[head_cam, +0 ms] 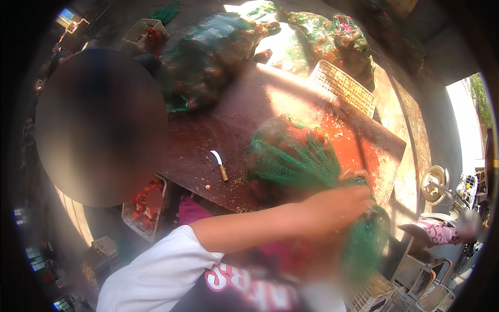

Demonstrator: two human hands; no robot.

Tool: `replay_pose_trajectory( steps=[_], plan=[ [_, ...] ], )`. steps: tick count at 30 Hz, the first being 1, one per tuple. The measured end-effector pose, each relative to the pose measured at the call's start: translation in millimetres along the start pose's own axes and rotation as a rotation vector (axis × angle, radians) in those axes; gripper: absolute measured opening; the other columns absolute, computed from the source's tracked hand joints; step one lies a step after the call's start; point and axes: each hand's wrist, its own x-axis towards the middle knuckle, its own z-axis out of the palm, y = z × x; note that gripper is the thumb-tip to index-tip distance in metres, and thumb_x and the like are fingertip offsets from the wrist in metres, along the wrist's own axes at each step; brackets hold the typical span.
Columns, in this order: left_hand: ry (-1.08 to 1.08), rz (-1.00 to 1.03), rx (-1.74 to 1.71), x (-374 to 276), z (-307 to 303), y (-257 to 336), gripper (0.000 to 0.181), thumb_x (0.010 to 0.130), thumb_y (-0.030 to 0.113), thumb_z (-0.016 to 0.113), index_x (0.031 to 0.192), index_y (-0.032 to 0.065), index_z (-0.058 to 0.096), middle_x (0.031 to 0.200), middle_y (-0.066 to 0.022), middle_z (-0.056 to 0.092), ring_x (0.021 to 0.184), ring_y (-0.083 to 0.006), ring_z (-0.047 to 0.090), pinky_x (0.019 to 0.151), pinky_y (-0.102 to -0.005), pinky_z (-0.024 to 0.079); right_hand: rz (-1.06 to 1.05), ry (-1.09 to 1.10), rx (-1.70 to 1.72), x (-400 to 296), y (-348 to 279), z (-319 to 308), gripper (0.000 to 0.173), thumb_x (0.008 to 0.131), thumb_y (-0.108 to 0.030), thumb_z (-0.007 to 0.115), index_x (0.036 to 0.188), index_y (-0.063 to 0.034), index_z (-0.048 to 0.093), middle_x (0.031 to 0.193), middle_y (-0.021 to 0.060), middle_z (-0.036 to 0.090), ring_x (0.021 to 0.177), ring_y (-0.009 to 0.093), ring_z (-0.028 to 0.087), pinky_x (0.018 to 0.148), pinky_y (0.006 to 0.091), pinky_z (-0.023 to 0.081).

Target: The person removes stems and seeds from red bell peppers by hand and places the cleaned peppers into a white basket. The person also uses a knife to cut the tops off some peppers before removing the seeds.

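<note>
A green mesh bag [294, 156] filled with reddish produce rests on the red table [187, 136]. My left hand [353, 199] is closed on the gathered neck of this bag, at its right end, with loose netting hanging below. My right hand [353, 175] seems to be the fingers showing just beyond, also around the bag's neck; it is mostly hidden and blurred. A small knife [219, 165] with a curved blade and a wooden handle lies on the table, left of the bag.
Large full mesh bags [210, 58] stand at the table's far side. A yellowish plastic crate [343, 87] leans by the far edge. Another crate [146, 230] with red pieces sits below the left edge. A person [101, 128], blurred, is at the left; scraps dot the table.
</note>
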Motion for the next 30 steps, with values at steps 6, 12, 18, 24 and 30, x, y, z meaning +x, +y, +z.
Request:
replay_pose_trajectory(
  steps=[6,12,18,24,30],
  plan=[
    [0.025,-0.410,0.290,-55.1,-15.0,-27.4,0.108,0.064,0.026,0.081,0.147,0.0024,0.015,0.153,-0.0199,0.015,0.143,-0.0379,0.009,0.113,-0.0552,0.018,-0.112,-0.180,0.176,19.0,-12.1,13.8,0.022,0.086,-0.026,0.053,0.075,-0.0099,0.043,0.066,0.0034,0.042,0.061,0.016,0.040,0.061,0.0309,0.033],
    [0.385,-0.033,0.166,0.2,45.1,-89.5,0.040,0.071,0.018,0.066,0.107,0.0086,0.051,0.084,-0.0127,0.061,0.085,-0.0344,0.060,0.071,-0.0462,0.048,-0.184,-0.174,0.091,33.9,-46.6,31.0,0.030,0.089,-0.031,0.051,0.068,-0.0122,0.038,0.056,0.0006,0.034,0.051,0.014,0.031,0.055,0.0287,0.026],
    [0.512,-0.064,0.110,22.9,24.9,-62.4,0.022,0.071,0.012,0.060,0.088,0.0087,0.048,0.063,-0.0127,0.058,0.064,-0.0363,0.061,0.054,-0.0478,0.045,-0.079,-0.338,0.180,65.8,-86.3,49.2,0.025,0.086,-0.023,0.050,0.068,-0.0133,0.036,0.055,-0.0019,0.028,0.048,0.011,0.027,0.053,0.0276,0.022],
    [0.653,-0.248,0.005,109.4,-20.4,-133.6,0.012,0.074,0.005,0.057,0.086,0.0017,0.057,0.072,-0.0210,0.060,0.071,-0.0367,0.063,0.061,-0.0457,0.047,-0.046,-0.415,0.150,220.9,-80.9,-12.6,0.008,0.085,-0.012,0.050,0.082,-0.0051,0.050,0.076,0.0059,0.045,0.071,0.019,0.047,0.068,0.0326,0.041],
    [0.805,-0.393,0.153,111.5,-63.0,-353.8,0.016,0.080,0.008,0.055,0.091,0.0029,0.065,0.077,-0.0152,0.063,0.072,-0.0283,0.059,0.067,-0.0382,0.048,-0.078,0.165,-0.539,186.7,61.6,-72.1,0.071,0.077,-0.013,0.059,0.142,0.0003,0.033,0.143,0.0204,0.039,0.136,0.033,0.033,0.112,0.0461,0.023]
  ],
)
